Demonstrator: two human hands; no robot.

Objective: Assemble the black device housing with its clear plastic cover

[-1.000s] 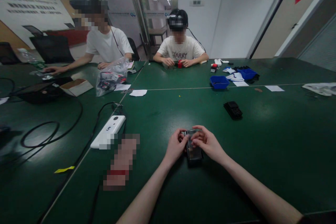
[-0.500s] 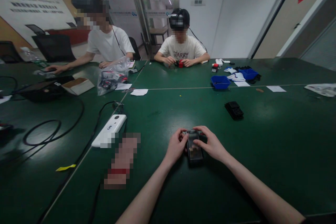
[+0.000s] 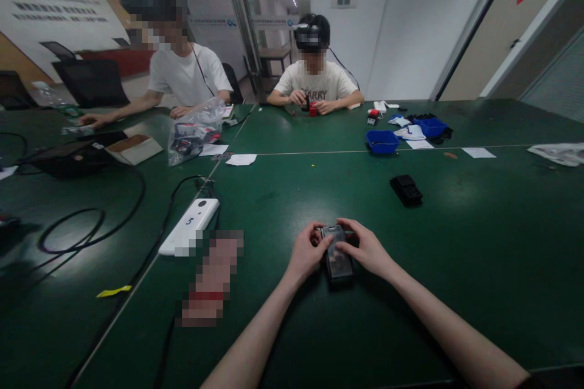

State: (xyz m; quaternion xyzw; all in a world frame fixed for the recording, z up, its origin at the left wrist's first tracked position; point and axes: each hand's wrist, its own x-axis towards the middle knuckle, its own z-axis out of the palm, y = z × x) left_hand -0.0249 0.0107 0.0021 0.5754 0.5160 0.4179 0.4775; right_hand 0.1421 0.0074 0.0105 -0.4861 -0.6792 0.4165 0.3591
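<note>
A small flat black case with a dark, glossy, see-through-looking top (image 3: 340, 264) is in front of me at the green table's middle. My left hand (image 3: 309, 250) grips its left upper side, thumb on the top face and fingers curled at the far edge. From the right, my right hand (image 3: 366, 248) holds it the same way, thumb pressing near the upper right. What lies inside the case is too dim to make out. Beyond my right hand lies a black blocky object (image 3: 406, 190), touched by neither hand.
To the left are a white numbered device (image 3: 194, 222), a blurred-out flat item (image 3: 214, 273), black cables and a yellow strip (image 3: 114, 292). Farther back are a plastic bag (image 3: 191, 134), a blue tray (image 3: 382, 141) and papers. Two people sit across the table.
My left thumb has shifted onto the case's top face, and the glossy top catches the light differently. The person across has raised a dark item beside a red one.
</note>
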